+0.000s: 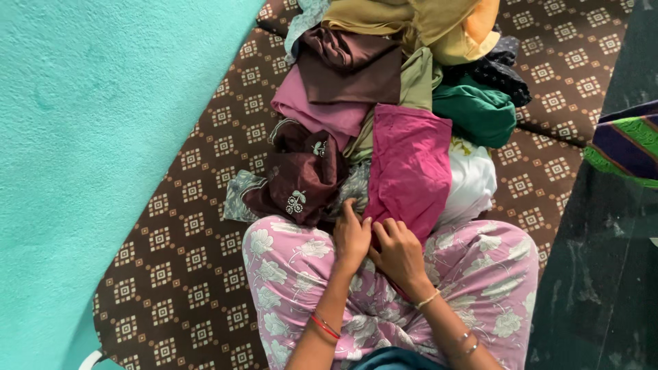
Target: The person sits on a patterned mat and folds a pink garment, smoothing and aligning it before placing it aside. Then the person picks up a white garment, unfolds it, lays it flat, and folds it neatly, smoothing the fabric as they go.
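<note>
Both hands working at near hem of magenta cloth (410,164), lying at pile's 6 o'clock against my lap. Left hand (351,236) pressing on edge, fingers curled; right hand (397,252) pinching hem, clamped on fabric. I'm judging cloth light, soft, floppy: best gripped at hem corners. Maroon embroidered garment (301,179) sitting at 9 o'clock, white bundle (473,179) at 3 o'clock, green cloth (476,113) at 1 o'clock, all on patterned brown bedsheet (185,260).

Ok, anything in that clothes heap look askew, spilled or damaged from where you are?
Nothing looks torn or spilled. The clothes pile is loose and unsorted on the patterned mat. The magenta cloth drapes toward the lap, where the left hand and right hand meet at its lower edge. A striped cloth lies apart at the right.
</note>
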